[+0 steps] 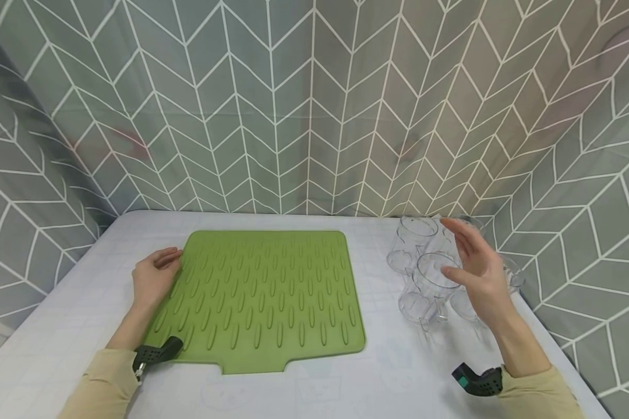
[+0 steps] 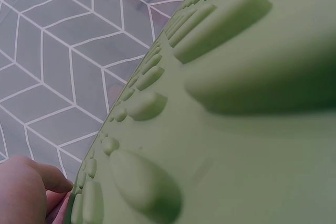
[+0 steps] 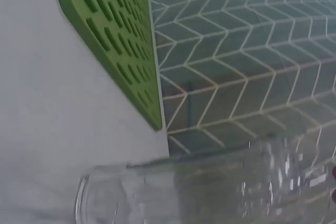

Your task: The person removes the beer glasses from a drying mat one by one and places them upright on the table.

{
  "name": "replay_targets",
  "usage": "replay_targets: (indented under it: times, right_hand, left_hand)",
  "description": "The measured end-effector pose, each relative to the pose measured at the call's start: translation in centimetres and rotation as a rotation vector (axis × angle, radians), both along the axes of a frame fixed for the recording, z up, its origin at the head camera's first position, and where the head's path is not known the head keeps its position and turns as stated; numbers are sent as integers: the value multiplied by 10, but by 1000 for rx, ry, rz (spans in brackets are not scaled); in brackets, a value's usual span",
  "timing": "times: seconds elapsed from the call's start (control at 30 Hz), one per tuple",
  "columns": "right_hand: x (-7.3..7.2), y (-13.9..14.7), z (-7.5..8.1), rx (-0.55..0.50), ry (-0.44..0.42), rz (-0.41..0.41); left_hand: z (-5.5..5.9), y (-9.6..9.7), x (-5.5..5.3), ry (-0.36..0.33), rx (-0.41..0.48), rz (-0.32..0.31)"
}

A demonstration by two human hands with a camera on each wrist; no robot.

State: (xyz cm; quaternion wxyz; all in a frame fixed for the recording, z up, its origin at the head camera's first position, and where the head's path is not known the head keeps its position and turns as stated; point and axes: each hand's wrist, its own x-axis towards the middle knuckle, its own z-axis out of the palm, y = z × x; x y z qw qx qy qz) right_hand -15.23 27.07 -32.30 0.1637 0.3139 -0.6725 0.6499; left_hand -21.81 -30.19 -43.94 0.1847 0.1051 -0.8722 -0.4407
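Note:
A green silicone drying mat [image 1: 264, 297] with raised oblong ridges lies on the table. At its left edge is my left hand [image 1: 156, 275], fingers curled, pinching the rim; the left wrist view shows the fingertips [image 2: 62, 184] on the mat's edge [image 2: 157, 108]. My right hand [image 1: 479, 276] is among clear glass mugs on the right, thumb and fingers spread wide apart. Nearest its thumb is the front mug [image 1: 421, 291], its handle toward the front. Behind that stands another mug [image 1: 410, 247]. One clear mug [image 3: 210, 187] fills the bottom of the right wrist view.
Further mugs stand partly hidden behind the right hand, one mug [image 1: 512, 272] close to the table's right edge. A white cloth [image 1: 377, 372] covers the table. Patterned grey curtain [image 1: 293, 105] encloses the back and both sides.

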Motion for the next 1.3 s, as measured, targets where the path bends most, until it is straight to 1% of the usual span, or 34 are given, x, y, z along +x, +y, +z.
replay_targets:
  times: [0.07, 0.17, 0.27, 0.3, 0.43, 0.53, 0.73, 0.9, 1.07, 1.2, 1.3]
  right_hand:
    - [2, -11, 4, 62, -4, -94]
    - [5, -27, 7, 199, -9, -249]
    - [5, -42, 8, 334, -10, -363]
    - [5, -46, 8, 368, -9, -385]
    - [4, -61, 5, 455, -13, -412]
    - [2, -72, 0, 502, -16, -411]
    - [0, -85, -19, 597, 45, -416]
    - [2, -90, -36, 680, 85, -440]
    - [2, -96, -47, 751, 128, -448]
    - [2, -98, -50, 818, 91, -445]
    - [1, -99, -51, 849, 54, -435]
  left_hand:
    - [0, 0, 0, 2, 6, -1]
    - [1, 1, 0, 0, 12, -1]
    - [1, 1, 0, -9, 16, 5]
    - [1, 1, 0, -11, 17, 7]
    - [1, 1, 1, -11, 14, 12]
    - [1, 1, 0, -4, 7, 8]
    - [-1, 2, 1, 2, 5, -2]
    - [0, 3, 3, 5, 7, 8]
    - [0, 0, 3, 6, 1, 19]
    - [1, -1, 2, 12, 2, 19]
    - [0, -2, 3, 8, 4, 18]
